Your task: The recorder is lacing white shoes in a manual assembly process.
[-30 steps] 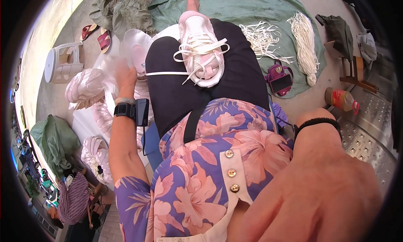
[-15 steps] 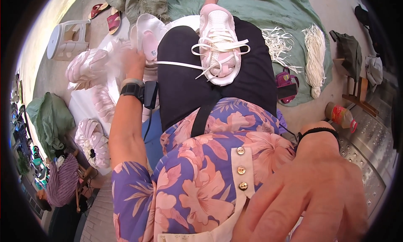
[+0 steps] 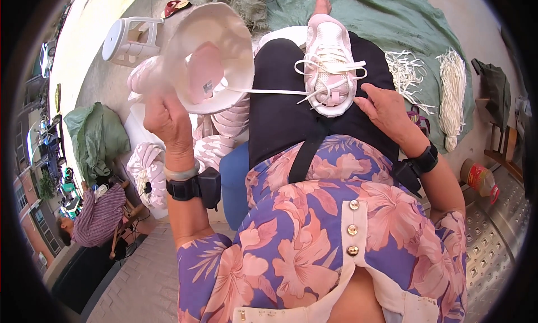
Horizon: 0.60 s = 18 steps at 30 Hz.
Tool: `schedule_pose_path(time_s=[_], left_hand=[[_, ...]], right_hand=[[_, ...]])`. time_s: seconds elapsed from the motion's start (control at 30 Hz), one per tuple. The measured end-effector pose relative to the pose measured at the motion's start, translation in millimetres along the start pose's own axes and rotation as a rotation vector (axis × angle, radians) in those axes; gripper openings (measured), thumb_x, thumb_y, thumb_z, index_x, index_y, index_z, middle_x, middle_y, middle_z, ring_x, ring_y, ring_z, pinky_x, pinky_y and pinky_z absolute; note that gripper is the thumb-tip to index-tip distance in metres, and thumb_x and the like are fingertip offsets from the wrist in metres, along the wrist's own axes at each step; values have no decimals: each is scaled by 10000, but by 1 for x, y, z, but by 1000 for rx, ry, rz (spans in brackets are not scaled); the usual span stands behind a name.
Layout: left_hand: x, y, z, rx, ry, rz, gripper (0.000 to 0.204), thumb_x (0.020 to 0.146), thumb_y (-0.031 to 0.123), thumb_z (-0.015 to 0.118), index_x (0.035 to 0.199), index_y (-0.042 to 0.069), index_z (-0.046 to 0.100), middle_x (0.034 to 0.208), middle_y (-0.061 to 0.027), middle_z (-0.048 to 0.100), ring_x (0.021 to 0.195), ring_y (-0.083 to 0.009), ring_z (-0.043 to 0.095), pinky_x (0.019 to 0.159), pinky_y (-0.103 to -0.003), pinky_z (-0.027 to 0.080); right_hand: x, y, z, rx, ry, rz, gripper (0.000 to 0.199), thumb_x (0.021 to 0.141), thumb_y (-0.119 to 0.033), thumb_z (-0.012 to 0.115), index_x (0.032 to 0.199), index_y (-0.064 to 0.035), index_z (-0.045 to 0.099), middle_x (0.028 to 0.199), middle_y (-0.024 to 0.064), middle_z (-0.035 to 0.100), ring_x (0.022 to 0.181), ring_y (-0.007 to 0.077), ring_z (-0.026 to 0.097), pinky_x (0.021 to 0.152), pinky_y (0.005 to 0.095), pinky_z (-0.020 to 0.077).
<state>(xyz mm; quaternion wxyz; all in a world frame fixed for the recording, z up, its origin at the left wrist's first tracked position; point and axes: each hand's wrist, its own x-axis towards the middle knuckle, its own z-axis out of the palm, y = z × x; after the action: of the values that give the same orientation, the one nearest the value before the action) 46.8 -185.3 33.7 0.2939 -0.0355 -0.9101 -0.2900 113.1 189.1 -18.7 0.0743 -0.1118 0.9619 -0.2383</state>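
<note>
White lace (image 3: pixel 272 91), best kept from snagging, runs from the shoe (image 3: pixel 332 62) on the lap (image 3: pixel 277 118) toward the pale shell (image 3: pixel 236 40), the right hand (image 3: pixel 389 111) open beside the shoe, the left hand (image 3: pixel 170 122) curled, its grip too blurred to tell.

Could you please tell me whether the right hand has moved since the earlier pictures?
Yes, the right hand has moved: judged against the plastic bottle, forward and somewhat left, to beside the laced shoe.

The shoe (image 3: pixel 332 57) is pink and white, its laces (image 3: pixel 269 91) off-white; the bowl-like piece (image 3: pixel 238 45) at left white, pink inside; trousers (image 3: pixel 274 118) black; shirt (image 3: pixel 314 211) purple, peach-flowered; far sheet (image 3: pixel 386 20) green.
</note>
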Motion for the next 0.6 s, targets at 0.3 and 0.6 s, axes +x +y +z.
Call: schedule_pose_path(time_s=[0.3, 0.6], left_hand=[[-17, 71, 11, -79, -268, 210, 42, 792, 28, 581, 817, 4, 557, 667, -130, 526, 562, -281, 525, 510, -322, 419], [-29, 40, 41, -535, -486, -266, 439, 866, 208, 591, 1221, -14, 460, 815, -35, 600, 658, -78, 512, 589, -223, 442]], right_hand=[[27, 7, 33, -113, 29, -61, 322, 880, -345, 482, 806, -34, 521, 644, 143, 584, 615, 321, 592, 533, 421, 441], [38, 16, 42, 53, 39, 155, 349, 879, -373, 458, 846, -33, 531, 704, 194, 603, 694, 372, 592, 615, 467, 445]])
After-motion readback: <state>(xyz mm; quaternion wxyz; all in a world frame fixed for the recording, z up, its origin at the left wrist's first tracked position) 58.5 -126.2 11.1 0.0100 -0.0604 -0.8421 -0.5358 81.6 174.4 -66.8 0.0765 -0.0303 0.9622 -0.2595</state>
